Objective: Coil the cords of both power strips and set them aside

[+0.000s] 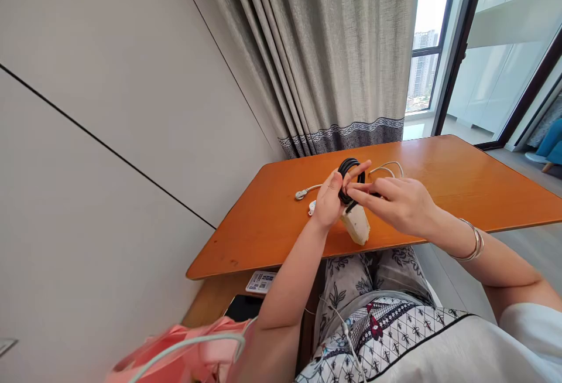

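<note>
Smooth, plastic-sheathed cable, glossy wood-finish tabletop, coarse-woven matt cloth curtain, polished metal bracelet, scuffed dull plastic block, smooth matt wall

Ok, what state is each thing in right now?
Thin black cable: wound into a coil
Left hand: holding the coil
Right hand: fingers at the coil, grip unclear
Pale plug: unplugged, on orange-brown wooden table
Cream oblong block: lying near table's edge
Grey fabric curtain: hanging in folds
</note>
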`<state>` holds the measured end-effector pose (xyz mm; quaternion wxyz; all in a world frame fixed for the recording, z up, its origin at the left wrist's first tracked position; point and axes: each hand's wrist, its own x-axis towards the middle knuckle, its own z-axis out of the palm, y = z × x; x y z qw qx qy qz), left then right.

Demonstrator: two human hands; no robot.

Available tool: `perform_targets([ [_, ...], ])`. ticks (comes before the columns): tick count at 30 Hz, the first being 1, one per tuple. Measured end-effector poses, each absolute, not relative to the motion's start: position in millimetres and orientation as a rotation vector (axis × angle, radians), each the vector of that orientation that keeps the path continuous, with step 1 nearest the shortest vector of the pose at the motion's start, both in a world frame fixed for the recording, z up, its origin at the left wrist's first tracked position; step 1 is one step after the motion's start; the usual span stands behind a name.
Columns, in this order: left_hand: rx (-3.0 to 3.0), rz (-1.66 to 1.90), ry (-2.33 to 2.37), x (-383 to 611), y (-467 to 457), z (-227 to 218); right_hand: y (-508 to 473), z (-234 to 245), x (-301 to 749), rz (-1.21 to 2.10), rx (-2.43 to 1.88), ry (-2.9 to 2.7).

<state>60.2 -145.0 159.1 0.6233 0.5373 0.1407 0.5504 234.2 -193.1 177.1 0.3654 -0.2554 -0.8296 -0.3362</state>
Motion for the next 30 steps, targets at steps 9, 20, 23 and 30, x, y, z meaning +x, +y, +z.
perform_targets([
  [9, 1.146, 1.126, 0.385, 66, -149, 160, -148, 197, 235, -0.508, -0.804, -2.128],
  [20, 0.9, 1.072, 0.368, 62, -147, 165, -139, 174, 233, 0.223, -0.91, -2.209],
  [23, 0.919, 1.095, 0.355, 62, -145, 163, -137, 173, 234, 0.281, -0.934, -2.191],
  [30, 1.13, 1.11, 0.316, 59, -144, 157, -142, 184, 236, 0.349, -1.041, -2.209],
])
